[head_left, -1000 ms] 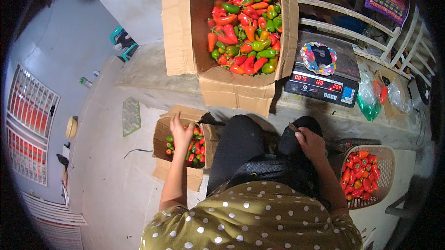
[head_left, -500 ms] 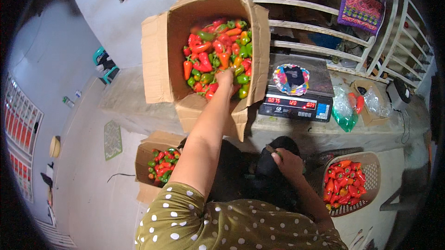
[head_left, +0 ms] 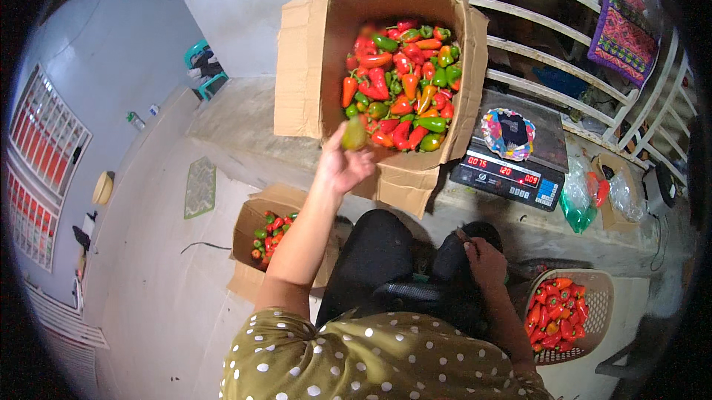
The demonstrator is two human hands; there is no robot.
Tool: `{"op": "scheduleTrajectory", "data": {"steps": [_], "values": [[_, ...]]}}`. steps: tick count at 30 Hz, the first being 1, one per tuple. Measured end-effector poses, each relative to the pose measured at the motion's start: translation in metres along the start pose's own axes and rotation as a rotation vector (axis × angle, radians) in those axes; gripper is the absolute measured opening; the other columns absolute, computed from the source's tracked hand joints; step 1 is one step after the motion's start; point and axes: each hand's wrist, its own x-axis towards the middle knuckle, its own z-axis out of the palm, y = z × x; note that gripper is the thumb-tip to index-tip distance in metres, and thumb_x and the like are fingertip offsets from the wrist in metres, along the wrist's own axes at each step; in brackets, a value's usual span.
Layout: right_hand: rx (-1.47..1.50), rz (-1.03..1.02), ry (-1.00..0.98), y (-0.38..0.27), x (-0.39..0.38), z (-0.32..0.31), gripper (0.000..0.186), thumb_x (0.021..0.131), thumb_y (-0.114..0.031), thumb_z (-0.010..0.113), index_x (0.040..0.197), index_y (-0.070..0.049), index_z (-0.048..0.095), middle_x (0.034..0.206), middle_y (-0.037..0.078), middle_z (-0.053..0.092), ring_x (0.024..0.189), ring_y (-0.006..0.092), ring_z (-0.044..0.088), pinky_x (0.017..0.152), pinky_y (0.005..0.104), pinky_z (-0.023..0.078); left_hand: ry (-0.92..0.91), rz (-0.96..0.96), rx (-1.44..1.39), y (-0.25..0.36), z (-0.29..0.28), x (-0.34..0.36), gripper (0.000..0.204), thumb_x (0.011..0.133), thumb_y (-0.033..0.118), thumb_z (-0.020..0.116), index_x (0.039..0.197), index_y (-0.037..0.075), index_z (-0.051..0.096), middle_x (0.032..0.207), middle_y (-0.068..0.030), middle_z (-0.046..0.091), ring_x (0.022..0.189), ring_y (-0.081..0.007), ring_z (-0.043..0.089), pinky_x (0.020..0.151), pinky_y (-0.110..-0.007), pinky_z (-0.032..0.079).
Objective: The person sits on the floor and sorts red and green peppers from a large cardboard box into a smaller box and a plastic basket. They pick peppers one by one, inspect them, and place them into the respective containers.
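Observation:
My left hand (head_left: 343,164) holds a yellowish-green pepper (head_left: 353,134), blurred, at the near edge of the upper cardboard box (head_left: 300,66), which is full of red, green and orange peppers (head_left: 409,86). My right hand (head_left: 486,259) rests at my right knee, closed on what looks like a small knife (head_left: 463,237). A smaller box (head_left: 243,233) of mixed peppers stands on the floor left of my legs, partly behind my left arm. A plastic basket (head_left: 602,301) of red peppers is to my right.
On the concrete ledge (head_left: 230,122) right of the big box sit a digital scale (head_left: 500,185) with a colourful ring-shaped item (head_left: 508,133), plastic bags (head_left: 579,207) and a dark device (head_left: 658,196). A white railing (head_left: 534,59) lies behind. A green mat (head_left: 199,186) and teal chair (head_left: 196,59) are at left.
My left hand went from near the lower box up into the big box, then drew back toward me with a pepper. My right hand stays at my knee. The view has shifted.

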Motion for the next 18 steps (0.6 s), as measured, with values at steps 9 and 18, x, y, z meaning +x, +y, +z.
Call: {"op": "scheduleTrajectory", "data": {"steps": [9,18], "values": [[-0.036,-0.012,-0.055,-0.005,0.008,0.004,0.035,0.087,-0.042,0.048,0.100,-0.012,0.061,0.092,0.012,0.064,0.081,0.0311,0.061,0.070,0.0418,0.048,0.826,0.421,-0.348,0.046,-0.303,-0.028,0.035,0.088,0.033,0.043,0.112,0.008,0.048,0.101,-0.0134,0.057,0.086,-0.0329,0.056,0.075,-0.047,0.047],[-0.054,0.008,-0.026,0.009,0.001,0.004,0.040,0.086,-0.043,0.048,0.099,-0.007,0.061,0.093,0.013,0.064,0.084,0.0317,0.061,0.072,0.0417,0.048,0.549,0.407,-0.141,0.110,-0.153,0.024,0.077,0.086,0.054,0.036,0.138,0.001,0.015,0.140,-0.0213,0.023,0.128,-0.0347,0.026,0.103,-0.056,0.016]]}}
